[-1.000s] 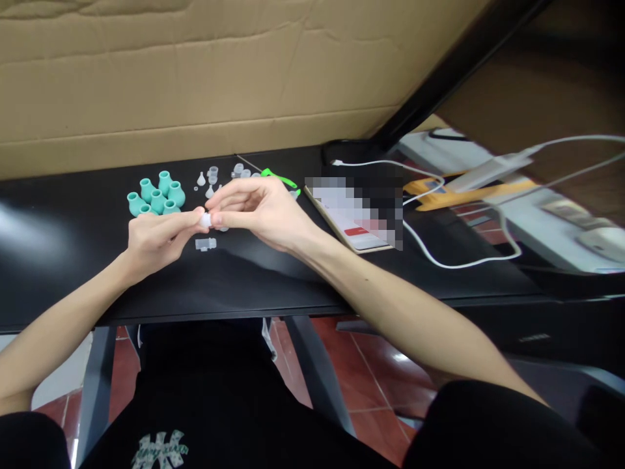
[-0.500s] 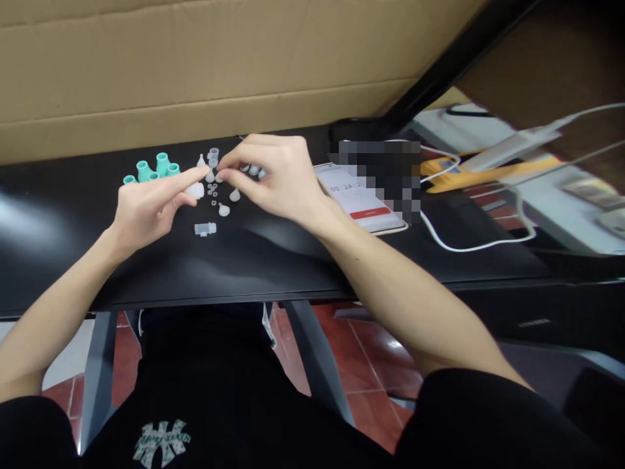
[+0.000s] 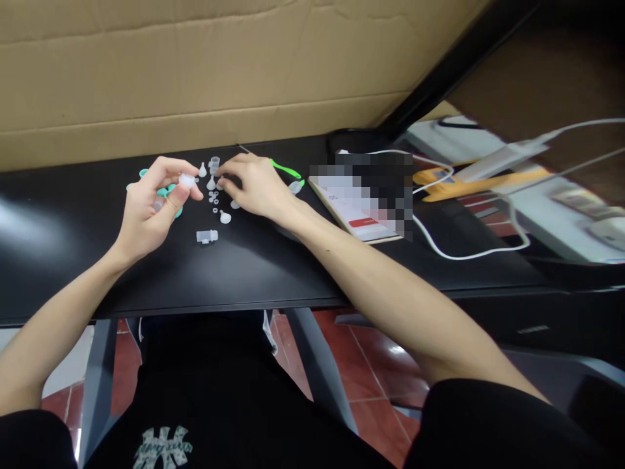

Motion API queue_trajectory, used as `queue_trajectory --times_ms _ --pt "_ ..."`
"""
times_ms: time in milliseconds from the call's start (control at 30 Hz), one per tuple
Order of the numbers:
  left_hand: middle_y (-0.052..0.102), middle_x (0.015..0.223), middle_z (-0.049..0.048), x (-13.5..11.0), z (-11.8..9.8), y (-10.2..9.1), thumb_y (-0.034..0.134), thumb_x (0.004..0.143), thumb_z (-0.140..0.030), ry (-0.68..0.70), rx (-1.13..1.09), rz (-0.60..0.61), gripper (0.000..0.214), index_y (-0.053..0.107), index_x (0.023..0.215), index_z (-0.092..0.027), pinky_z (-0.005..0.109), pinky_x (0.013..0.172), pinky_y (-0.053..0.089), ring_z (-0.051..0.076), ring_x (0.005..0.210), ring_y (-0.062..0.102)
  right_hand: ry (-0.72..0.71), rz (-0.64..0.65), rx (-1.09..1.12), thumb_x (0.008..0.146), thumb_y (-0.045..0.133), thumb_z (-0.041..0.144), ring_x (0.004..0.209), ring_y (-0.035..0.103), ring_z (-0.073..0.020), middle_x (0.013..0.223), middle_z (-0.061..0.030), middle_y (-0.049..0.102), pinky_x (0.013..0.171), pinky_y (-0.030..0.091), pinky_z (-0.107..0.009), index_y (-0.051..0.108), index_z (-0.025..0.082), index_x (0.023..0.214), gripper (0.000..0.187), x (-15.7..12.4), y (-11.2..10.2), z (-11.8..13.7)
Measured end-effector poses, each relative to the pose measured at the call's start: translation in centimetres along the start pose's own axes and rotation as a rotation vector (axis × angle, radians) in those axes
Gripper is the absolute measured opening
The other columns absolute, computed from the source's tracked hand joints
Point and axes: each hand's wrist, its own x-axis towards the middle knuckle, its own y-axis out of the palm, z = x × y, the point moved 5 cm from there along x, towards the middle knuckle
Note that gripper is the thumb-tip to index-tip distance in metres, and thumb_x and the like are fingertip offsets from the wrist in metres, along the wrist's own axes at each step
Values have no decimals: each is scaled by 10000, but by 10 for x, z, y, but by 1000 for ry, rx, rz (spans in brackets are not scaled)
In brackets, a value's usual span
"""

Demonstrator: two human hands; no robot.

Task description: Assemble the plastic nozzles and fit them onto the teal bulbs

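Note:
My left hand [image 3: 153, 205] is raised above the black table, its thumb and fingers closed on a small translucent white plastic piece [image 3: 186, 181]. Behind and below it, partly covered, are several teal flared cups [image 3: 168, 191]. My right hand [image 3: 256, 184] hovers low, thumb and index finger apart beside a white nozzle-shaped piece [image 3: 219, 185], which they partly hide. Close by stand more white nozzle pieces [image 3: 202, 169] and a clear capped tube [image 3: 214, 164]. Tiny white rings [image 3: 215, 210] are scattered below. Nearer me lie a tilted white nozzle [image 3: 225, 217] and a clear cylinder [image 3: 207, 236].
A bright green handle [image 3: 286, 169] and a green-tipped clear part [image 3: 296, 187] lie beyond my right wrist. Right of them is a phone [image 3: 371, 228], partly pixelated, with a white cable [image 3: 469, 258] nearby. A cardboard wall [image 3: 195, 78] closes off the back.
My left hand has turned and lifted the white piece, showing it between thumb and fingers. My right hand stays by the small parts, slightly left and lower, uncovering the green handle.

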Motion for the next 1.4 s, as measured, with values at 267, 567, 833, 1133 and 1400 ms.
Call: queue_trajectory --times_ms 267,567,833,1133,1400 --pt "803 970 75 2 4 4 584 1148 -634 8 -1 15 420 699 1224 -238 255 574 600 156 751 774 197 -110 382 903 759 213 859 756 -276 884 -65 805 945 632 -525 763 243 869 46 1 -18 -8" --pt "781 882 53 3 7 0 577 1165 -592 7 11 -19 384 691 1214 -229 228 528 553 134 701 748 399 -65 1071 791 926 274 779 730 -158 841 -21 755 749 645 -320 733 224 870 215 -8 -19 2" --pt "777 866 41 3 8 0 597 1165 -566 -17 -24 -29 354 701 1224 -233 246 468 493 105 566 648 244 -227 545 869 857 330 884 764 -244 905 -43 812 894 670 -452 760 270 922 125 -5 -28 -7" --pt "781 897 50 4 9 -4 604 1145 -624 -35 -98 -30 407 688 1233 -237 251 445 466 100 549 611 89 -39 100 915 697 124 946 813 -300 977 -76 866 998 617 -484 812 217 1063 210 4 -6 -9" --pt "750 842 36 6 9 -3 790 1027 -644 -173 -281 -78 419 721 1118 -241 257 431 428 105 530 579 95 31 -60 1018 630 237 1026 781 -338 1120 -114 870 1028 591 -522 817 219 1179 248 7 -6 -1"
